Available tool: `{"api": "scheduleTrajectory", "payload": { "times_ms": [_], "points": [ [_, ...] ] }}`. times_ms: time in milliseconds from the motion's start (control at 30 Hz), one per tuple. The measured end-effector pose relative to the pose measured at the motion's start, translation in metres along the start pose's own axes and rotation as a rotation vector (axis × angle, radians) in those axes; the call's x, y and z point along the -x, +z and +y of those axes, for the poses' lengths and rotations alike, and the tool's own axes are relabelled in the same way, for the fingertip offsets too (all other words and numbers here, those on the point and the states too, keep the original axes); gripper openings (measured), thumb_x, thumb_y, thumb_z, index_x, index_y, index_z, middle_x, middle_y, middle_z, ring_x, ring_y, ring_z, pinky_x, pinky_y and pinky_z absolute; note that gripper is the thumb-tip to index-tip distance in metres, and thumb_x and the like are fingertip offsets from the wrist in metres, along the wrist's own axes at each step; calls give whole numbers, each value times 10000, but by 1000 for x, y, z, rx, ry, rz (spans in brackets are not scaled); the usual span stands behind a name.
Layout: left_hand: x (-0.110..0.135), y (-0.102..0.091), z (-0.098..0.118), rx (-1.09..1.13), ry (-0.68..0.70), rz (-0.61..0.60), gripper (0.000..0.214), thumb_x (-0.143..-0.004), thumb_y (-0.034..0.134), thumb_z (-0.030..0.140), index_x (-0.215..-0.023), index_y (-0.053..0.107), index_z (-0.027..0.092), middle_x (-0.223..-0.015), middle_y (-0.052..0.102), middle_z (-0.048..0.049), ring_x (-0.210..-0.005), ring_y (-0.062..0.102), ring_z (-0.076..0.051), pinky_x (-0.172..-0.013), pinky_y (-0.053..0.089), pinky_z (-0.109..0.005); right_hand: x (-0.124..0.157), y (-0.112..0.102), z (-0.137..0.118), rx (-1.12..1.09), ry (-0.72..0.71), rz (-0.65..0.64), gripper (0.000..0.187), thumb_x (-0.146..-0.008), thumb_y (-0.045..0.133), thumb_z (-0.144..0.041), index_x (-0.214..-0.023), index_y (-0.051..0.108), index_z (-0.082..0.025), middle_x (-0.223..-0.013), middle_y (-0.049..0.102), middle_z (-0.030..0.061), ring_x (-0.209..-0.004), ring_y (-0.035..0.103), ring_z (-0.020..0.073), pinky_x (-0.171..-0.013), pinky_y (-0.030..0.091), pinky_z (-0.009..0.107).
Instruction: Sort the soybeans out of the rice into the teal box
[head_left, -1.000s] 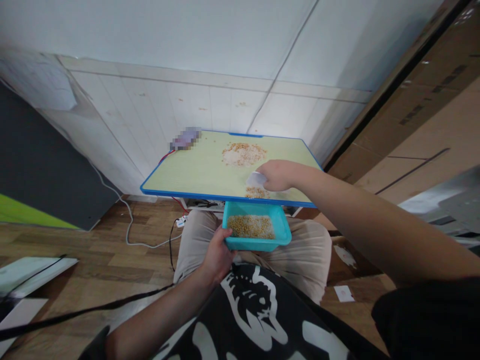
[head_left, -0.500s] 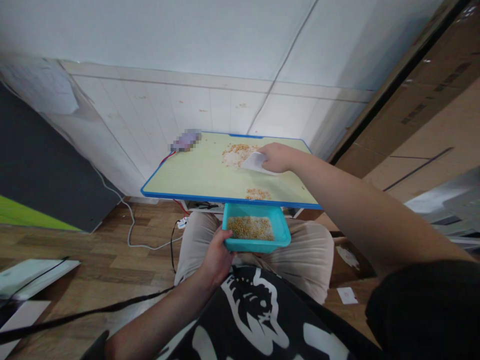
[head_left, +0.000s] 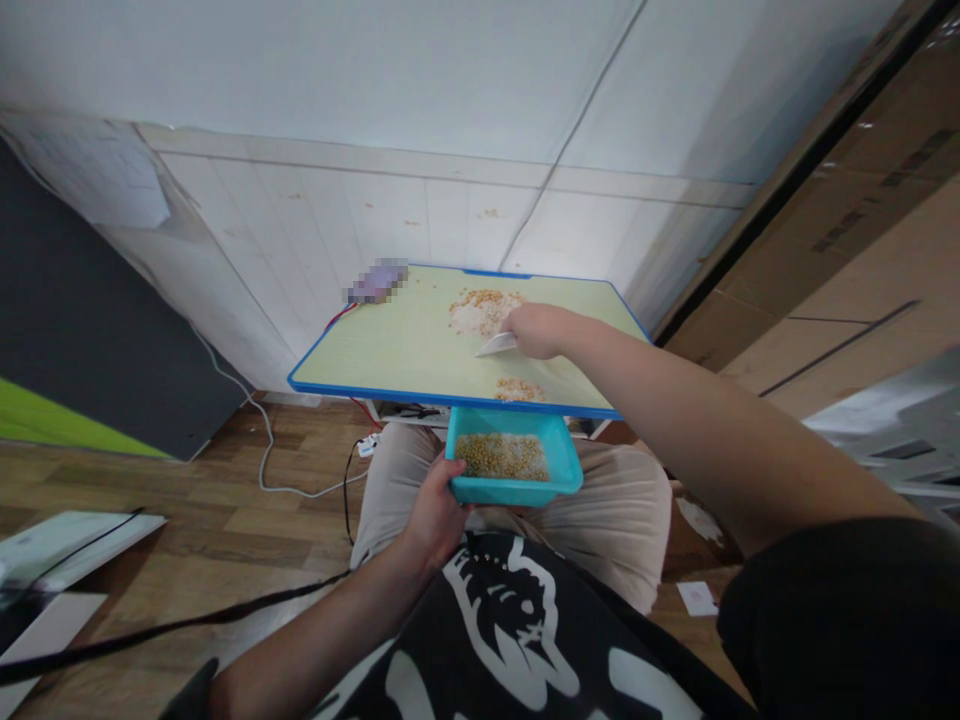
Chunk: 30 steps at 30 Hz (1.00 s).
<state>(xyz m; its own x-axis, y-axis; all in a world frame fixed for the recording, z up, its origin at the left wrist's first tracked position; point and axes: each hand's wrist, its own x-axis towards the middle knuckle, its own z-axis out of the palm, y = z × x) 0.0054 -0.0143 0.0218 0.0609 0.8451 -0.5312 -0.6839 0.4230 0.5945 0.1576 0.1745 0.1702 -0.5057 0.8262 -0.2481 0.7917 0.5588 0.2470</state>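
My left hand (head_left: 439, 505) grips the left near corner of a turquoise plastic tub (head_left: 562, 465), thumb over the rim. The tub sits at my lap, just below the table's front edge, with yellow kernels and white grains (head_left: 501, 457) inside. My right hand (head_left: 538, 330) is closed on a flat white card (head_left: 496, 345), its edge tilted toward the tabletop; whether it touches is unclear. Beyond the card lies a spread pile of yellow kernels and white grains (head_left: 480, 310). A smaller heap (head_left: 519, 389) lies by the front edge, above the tub.
The pale yellow table (head_left: 375, 345) has a blue rim and stands against a white wall (head_left: 360, 210). A blurred purple object (head_left: 377, 281) with a red cord is at its far left corner. Cardboard (head_left: 840, 240) stands at the right. A white cable (head_left: 266, 450) runs across the floor.
My right hand has come slightly nearer to me and lower, and the card is turned so it shows narrower. My left hand and the tub keep their place.
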Motion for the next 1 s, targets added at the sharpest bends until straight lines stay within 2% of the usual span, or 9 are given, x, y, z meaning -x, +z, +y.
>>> {"api": "scheduleTrajectory", "payload": {
  "times_ms": [100, 300, 700, 1000],
  "points": [
    [0, 1, 0, -4, -7, 3, 408, -693, 684, 238, -1101, 704, 222, -1075, 811, -63, -1052, 737, -305, -711, 567, -340, 11, 0, 0, -6, -11, -17, 413, -862, 580, -51, -1209, 788, -135, -1051, 802, 148, -893, 723, 236, -732, 437, 301],
    [-1, 0, -1, 16, 0, -4, 445, -680, 692, 229, -1124, 712, 197, -1077, 809, -77, -1067, 730, -313, -789, 571, -367, 25, 1, 0, 13, -48, -47, 416, -850, 579, -61, -1188, 805, -149, -1051, 803, 146, -885, 719, 236, -687, 415, 306],
    [-2, -2, -2, -1, 9, -31, 471, -694, 697, 252, -1161, 702, 186, -1075, 803, -84, -976, 725, -280, -772, 564, -355, 33, 1, 3, -23, -85, -76, 447, -823, 565, -58, -1191, 805, -141, -1080, 802, 129, -877, 693, 213, -696, 416, 306],
    [-1, 1, -3, 1, 5, -6, 425, -700, 691, 251, -1121, 712, 198, -1049, 792, -67, -946, 715, -263, -761, 564, -350, 36, 4, 2, -30, -127, -71, 441, -817, 576, -52, -1164, 819, -175, -990, 808, 112, -806, 682, 210, -685, 408, 315]
  ]
}}
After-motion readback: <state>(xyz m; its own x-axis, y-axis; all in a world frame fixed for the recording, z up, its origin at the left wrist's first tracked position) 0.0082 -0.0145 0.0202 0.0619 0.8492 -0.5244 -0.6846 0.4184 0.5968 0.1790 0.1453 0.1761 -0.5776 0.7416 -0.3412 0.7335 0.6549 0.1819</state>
